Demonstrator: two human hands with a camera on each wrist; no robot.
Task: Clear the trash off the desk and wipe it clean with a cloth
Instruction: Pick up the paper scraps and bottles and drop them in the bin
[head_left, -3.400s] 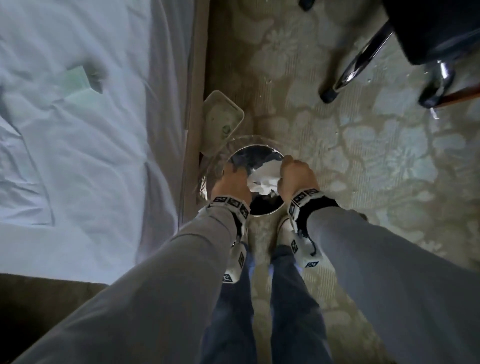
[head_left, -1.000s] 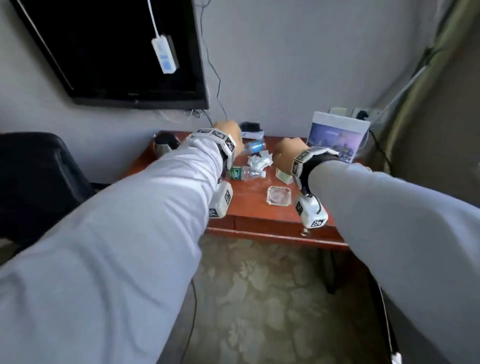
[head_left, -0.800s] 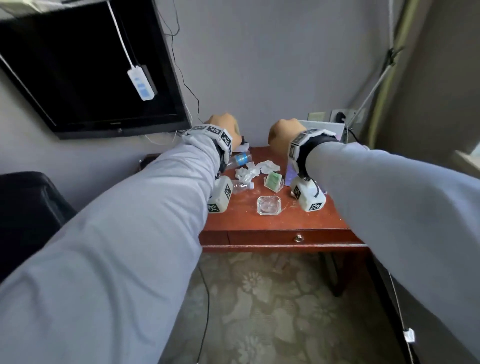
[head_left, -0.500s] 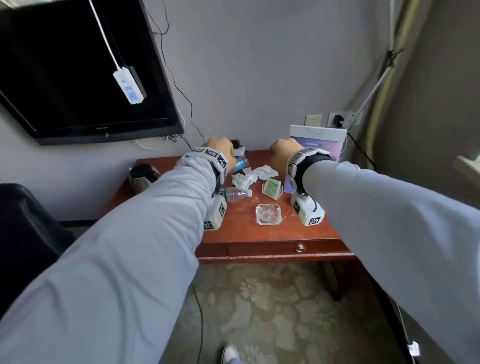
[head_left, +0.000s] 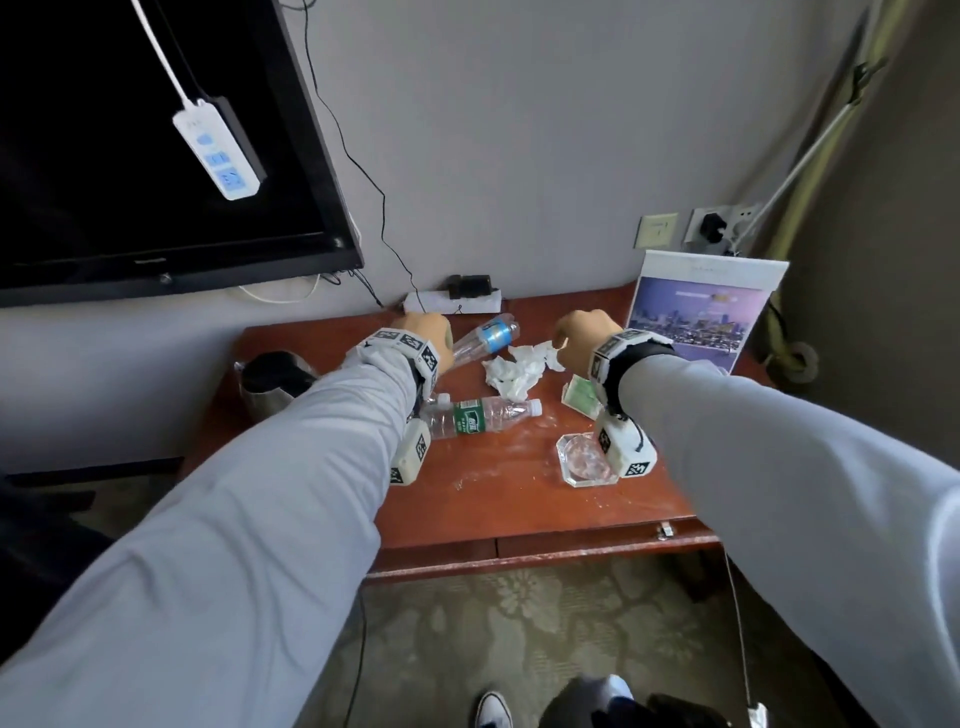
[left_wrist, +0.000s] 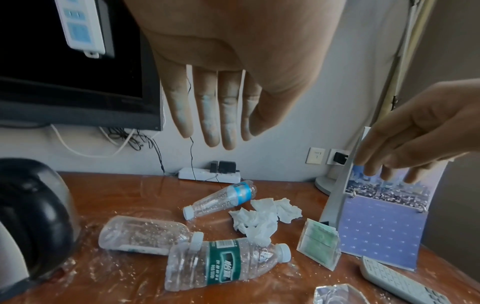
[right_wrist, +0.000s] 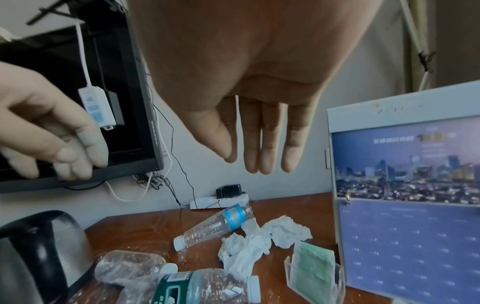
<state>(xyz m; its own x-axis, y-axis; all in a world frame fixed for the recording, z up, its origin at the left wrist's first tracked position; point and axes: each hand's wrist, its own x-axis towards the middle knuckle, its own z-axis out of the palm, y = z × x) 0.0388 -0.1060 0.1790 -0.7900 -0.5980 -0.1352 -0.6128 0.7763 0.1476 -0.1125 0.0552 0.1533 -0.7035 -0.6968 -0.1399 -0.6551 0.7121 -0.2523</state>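
On the red-brown desk (head_left: 493, 499) lie a green-label plastic bottle (head_left: 480, 418), a blue-label bottle (head_left: 485, 335) and crumpled white tissues (head_left: 519, 369). A third, clear bottle (left_wrist: 145, 234) lies left of the green-label one in the left wrist view. White crumbs speckle the wood. My left hand (head_left: 426, 332) hovers over the blue-label bottle's base, with straight fingers (left_wrist: 228, 123) and nothing in it. Just right of the tissues hangs my right hand (head_left: 579, 338), whose fingers (right_wrist: 267, 148) are also straight and hold nothing.
A dark kettle (head_left: 275, 379) stands at the desk's left end and a desk calendar (head_left: 701, 312) at the back right. An acrylic card holder (head_left: 579, 397), a glass ashtray (head_left: 584, 460) and a remote (left_wrist: 400, 283) sit near my right wrist. A power strip (head_left: 452, 301) lies against the wall.
Both hands left the bin on the floor, where they held tissue. The view swung to the desk, and the hands have come forward and down over the bottles and tissues.
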